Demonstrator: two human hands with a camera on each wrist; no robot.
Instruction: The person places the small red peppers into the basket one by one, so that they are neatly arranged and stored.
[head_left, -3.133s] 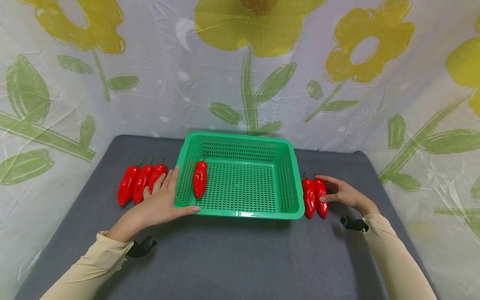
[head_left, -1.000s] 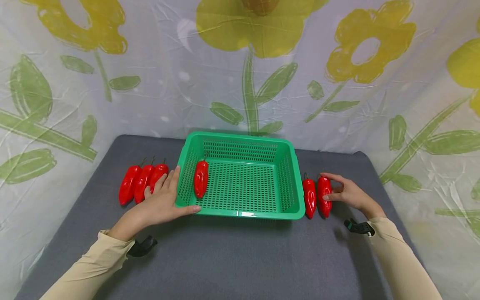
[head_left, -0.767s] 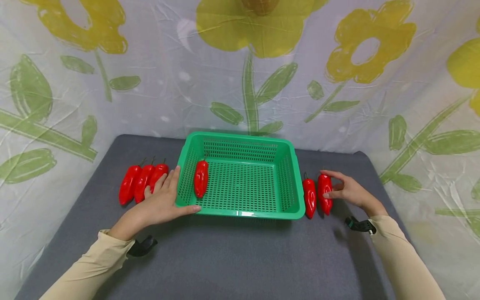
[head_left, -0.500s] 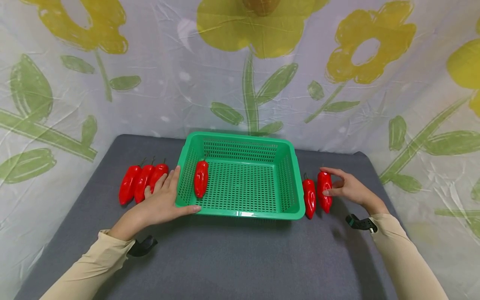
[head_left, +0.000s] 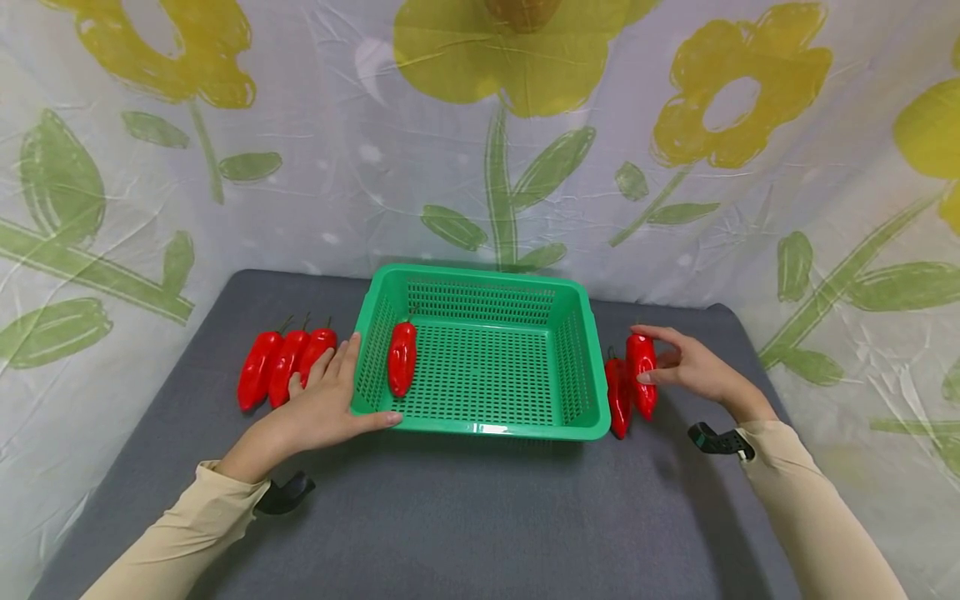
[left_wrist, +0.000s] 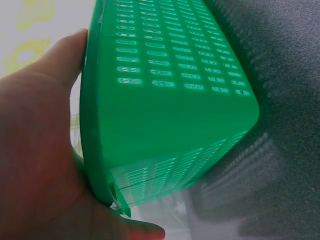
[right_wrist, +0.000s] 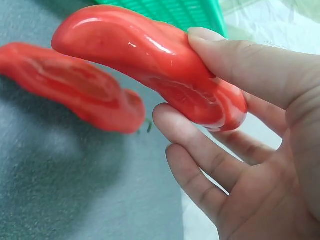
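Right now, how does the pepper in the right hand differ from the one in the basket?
The held pepper is pinched in the right hand; the basket pepper is untouched. The held pepper is raised above the table, outside the green basket; the basket pepper lies inside. Both are red and glossy.

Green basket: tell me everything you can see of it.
The green basket is rectangular, open-topped and glossy, like moulded plastic. Narrow slots pierce its walls, small holes fill its floor, and a solid rim runs around the top; the corner in the left wrist view is unslotted. It stands upright on the gray table. One red pepper lies inside near the left wall, stem toward the far side. The person's left grip touches the left rim, thumb on the near rim. The basket's underside is hidden.
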